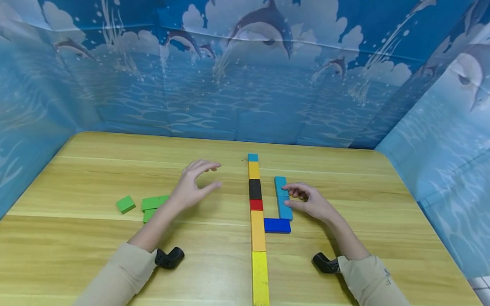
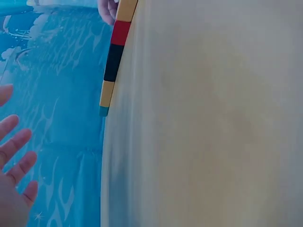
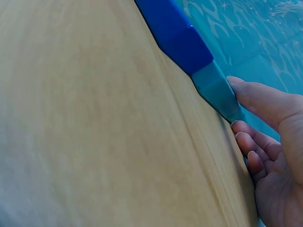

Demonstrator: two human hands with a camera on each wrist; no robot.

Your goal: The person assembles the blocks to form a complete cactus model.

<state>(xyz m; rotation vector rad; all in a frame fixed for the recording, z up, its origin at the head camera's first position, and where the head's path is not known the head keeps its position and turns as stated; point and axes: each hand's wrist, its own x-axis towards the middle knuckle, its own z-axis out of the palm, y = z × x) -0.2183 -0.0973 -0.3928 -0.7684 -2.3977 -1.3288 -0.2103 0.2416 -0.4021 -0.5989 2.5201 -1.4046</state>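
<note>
My right hand (image 1: 312,202) rests its fingertips against the right side of two light-blue blocks (image 1: 284,210) laid end to end. In the right wrist view the thumb (image 3: 255,97) is at the edge of the nearer one, the other fingers loosely bent. A dark blue block (image 1: 277,225) joins their near end to a long row of blocks. That row runs away from me: yellow (image 1: 260,279), orange (image 1: 258,231), red (image 1: 256,205), black (image 1: 255,189), yellow-orange (image 1: 254,170) and a small blue one (image 1: 253,157). Left of the row my left hand (image 1: 190,187) hovers with spread fingers, holding nothing.
Green blocks (image 1: 154,202) lie partly behind my left forearm, and a separate green block (image 1: 125,204) sits farther left. A black wrist device (image 1: 169,258) shows by each sleeve. Dolphin-print cloth (image 1: 239,102) rises behind the wooden table (image 1: 100,265).
</note>
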